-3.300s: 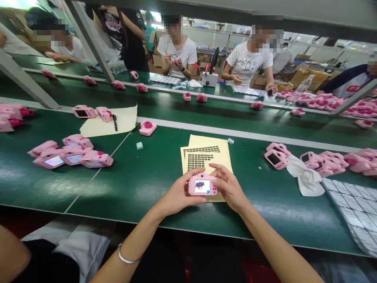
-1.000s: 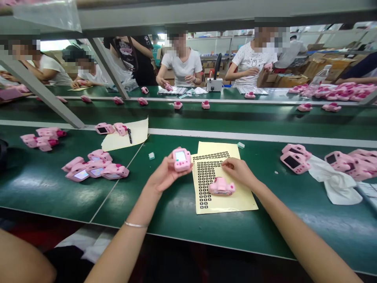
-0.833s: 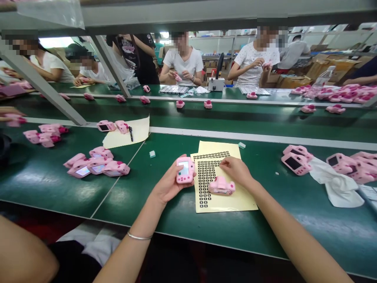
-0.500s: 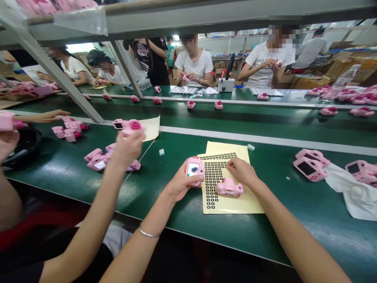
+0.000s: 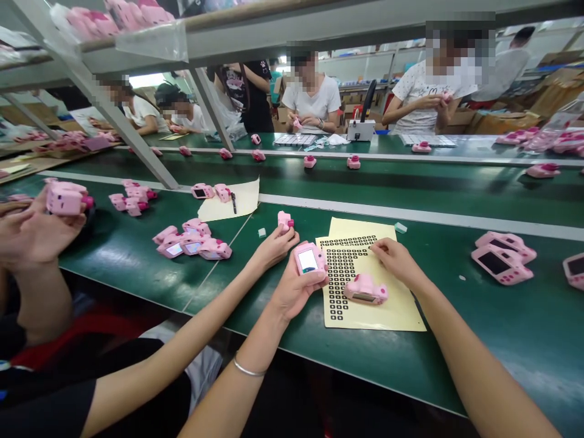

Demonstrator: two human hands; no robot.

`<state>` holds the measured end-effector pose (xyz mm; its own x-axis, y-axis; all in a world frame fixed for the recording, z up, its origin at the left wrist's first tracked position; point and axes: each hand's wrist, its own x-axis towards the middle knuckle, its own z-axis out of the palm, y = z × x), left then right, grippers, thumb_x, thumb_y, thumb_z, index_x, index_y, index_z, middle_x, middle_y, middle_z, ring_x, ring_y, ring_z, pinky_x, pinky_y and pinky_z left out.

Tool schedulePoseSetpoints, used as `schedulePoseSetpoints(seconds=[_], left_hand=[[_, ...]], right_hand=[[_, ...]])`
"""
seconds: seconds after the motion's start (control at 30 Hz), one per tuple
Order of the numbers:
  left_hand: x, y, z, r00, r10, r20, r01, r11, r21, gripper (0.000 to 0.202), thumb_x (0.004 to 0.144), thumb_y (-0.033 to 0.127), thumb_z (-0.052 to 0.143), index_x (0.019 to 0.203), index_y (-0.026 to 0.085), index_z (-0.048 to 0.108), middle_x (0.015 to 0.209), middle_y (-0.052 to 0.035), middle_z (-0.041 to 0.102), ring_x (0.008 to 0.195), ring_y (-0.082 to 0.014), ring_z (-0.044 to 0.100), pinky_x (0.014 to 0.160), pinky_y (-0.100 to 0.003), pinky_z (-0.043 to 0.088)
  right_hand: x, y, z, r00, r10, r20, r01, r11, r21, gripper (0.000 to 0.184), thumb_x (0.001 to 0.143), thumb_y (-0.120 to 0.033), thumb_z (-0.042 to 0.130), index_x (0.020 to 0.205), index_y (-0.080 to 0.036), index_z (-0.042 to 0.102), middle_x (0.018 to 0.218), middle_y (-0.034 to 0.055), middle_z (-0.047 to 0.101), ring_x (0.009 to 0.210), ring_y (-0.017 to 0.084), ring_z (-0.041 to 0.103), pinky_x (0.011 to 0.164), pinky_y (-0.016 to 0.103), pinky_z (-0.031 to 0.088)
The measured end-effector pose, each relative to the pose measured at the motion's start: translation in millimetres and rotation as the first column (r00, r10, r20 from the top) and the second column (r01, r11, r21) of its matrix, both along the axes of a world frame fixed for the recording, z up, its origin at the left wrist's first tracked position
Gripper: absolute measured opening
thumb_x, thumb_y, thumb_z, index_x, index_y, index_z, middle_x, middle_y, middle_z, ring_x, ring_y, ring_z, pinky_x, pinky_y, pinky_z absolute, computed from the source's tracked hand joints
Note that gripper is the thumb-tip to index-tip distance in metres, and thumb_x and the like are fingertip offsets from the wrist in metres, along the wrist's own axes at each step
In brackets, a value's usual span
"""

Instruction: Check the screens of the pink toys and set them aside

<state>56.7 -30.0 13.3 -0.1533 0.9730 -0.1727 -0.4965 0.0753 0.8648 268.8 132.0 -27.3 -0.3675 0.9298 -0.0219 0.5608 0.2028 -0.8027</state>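
My left hand point(image 5: 294, 291) is closed round a small pink toy camera point(image 5: 309, 260), its lit screen facing me, just left of a yellow sticker sheet point(image 5: 365, 274). My right hand point(image 5: 396, 260) rests on that sheet with fingertips pinched at the rows of small black stickers; what they pinch is too small to see. A second pink camera point(image 5: 366, 288) lies on the sheet below my right hand. A neighbour's hand point(image 5: 274, 242) reaches in from the left and holds another pink camera point(image 5: 285, 221) over the green table point(image 5: 479, 322).
Several pink cameras lie in a pile point(image 5: 191, 238) at left and two more point(image 5: 502, 258) at right. A paper with a pen point(image 5: 232, 201) lies beyond. Cameras ride the conveyor belt point(image 5: 410, 182); people sit working across it. A person's hands point(image 5: 41, 225) hold a camera at far left.
The view has swung left. The neighbour's hand has carried a pink camera from beside the pile toward the table near my left hand. My hands have kept their places.
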Motion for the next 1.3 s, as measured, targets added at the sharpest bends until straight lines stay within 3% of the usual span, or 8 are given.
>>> schedulePoseSetpoints(seconds=[0.07,0.17,0.27,0.37,0.47,0.63,1.07,1.3], left_hand=[[2,0,-1.0,0.999,0.053,0.002,-0.053,0.999,0.008,0.07,0.068,0.009,0.074,0.125,0.032,0.041,0.104,-0.0008,0.058,0.089,-0.0115,0.061,0.073,-0.023,0.055],[11,-2,3.2,0.991,0.131,-0.002,-0.131,0.99,0.054,0.077,0.065,0.009,0.076,0.127,0.035,0.037,0.107,0.0,0.057,0.088,-0.0118,0.062,0.075,-0.025,0.055],[27,-7,11.0,0.967,0.249,-0.054,-0.241,0.962,0.129,0.079,0.064,0.012,0.079,0.126,0.034,0.036,0.11,0.0004,0.056,0.091,-0.01,0.061,0.082,-0.023,0.054],[45,-14,17.1,0.93,0.348,-0.119,-0.321,0.926,0.197,0.077,0.066,0.018,0.081,0.126,0.034,0.035,0.116,0.0,0.055,0.096,-0.0085,0.059,0.087,-0.019,0.052],[59,-21,20.8,0.902,0.408,-0.141,-0.37,0.899,0.236,0.077,0.067,0.025,0.082,0.125,0.034,0.032,0.119,-0.0013,0.054,0.099,-0.0097,0.06,0.086,-0.018,0.052],[70,-29,26.9,0.883,0.445,-0.15,-0.402,0.881,0.249,0.074,0.069,0.032,0.081,0.122,0.033,0.029,0.117,-0.0012,0.055,0.096,-0.0088,0.062,0.085,-0.019,0.053],[74,-35,33.4,0.836,0.517,-0.182,-0.46,0.843,0.281,0.074,0.066,0.032,0.082,0.117,0.031,0.029,0.118,-0.002,0.05,0.091,-0.0083,0.06,0.08,-0.018,0.054],[72,-37,29.7,0.828,0.525,-0.196,-0.454,0.834,0.315,0.072,0.065,0.028,0.083,0.115,0.031,0.03,0.116,-0.0009,0.052,0.092,-0.0082,0.061,0.081,-0.018,0.053]], right_hand=[[2,-6,10.2,0.999,-0.033,-0.032,0.033,0.999,0.006,0.03,0.089,-0.043,0.045,0.089,-0.016,0.056,0.079,0.0049,0.061,0.068,0.014,0.054,0.06,0.025,0.038],[-4,-35,39.2,0.98,-0.07,-0.189,0.077,0.997,0.031,0.033,0.086,-0.048,0.05,0.087,-0.016,0.056,0.078,0.0041,0.059,0.067,0.012,0.051,0.059,0.024,0.037],[-23,-82,71.2,0.913,-0.011,-0.407,0.006,1.0,-0.013,0.037,0.083,-0.053,0.057,0.087,-0.016,0.057,0.078,0.0029,0.057,0.065,0.01,0.05,0.058,0.023,0.038],[-48,-123,88.2,0.841,-0.002,-0.541,-0.088,0.986,-0.139,0.04,0.081,-0.055,0.06,0.086,-0.016,0.056,0.075,0.0019,0.057,0.061,0.01,0.05,0.056,0.023,0.041],[-64,-143,89.8,0.816,-0.037,-0.577,-0.04,0.992,-0.12,0.035,0.083,-0.051,0.06,0.085,-0.016,0.057,0.077,0.0029,0.059,0.067,0.011,0.053,0.06,0.024,0.044],[-66,-152,89.7,0.827,-0.065,-0.558,0.027,0.997,-0.076,0.032,0.087,-0.049,0.058,0.087,-0.017,0.059,0.079,0.0033,0.061,0.069,0.013,0.056,0.062,0.025,0.046],[-68,-161,93.8,0.778,-0.103,-0.62,0.04,0.993,-0.115,0.034,0.085,-0.051,0.06,0.088,-0.017,0.059,0.08,0.0039,0.061,0.07,0.013,0.056,0.061,0.025,0.048],[-63,-160,98.0,0.802,-0.095,-0.589,0.051,0.995,-0.091,0.035,0.081,-0.051,0.065,0.082,-0.016,0.062,0.074,0.004,0.061,0.066,0.013,0.054,0.059,0.025,0.045]])
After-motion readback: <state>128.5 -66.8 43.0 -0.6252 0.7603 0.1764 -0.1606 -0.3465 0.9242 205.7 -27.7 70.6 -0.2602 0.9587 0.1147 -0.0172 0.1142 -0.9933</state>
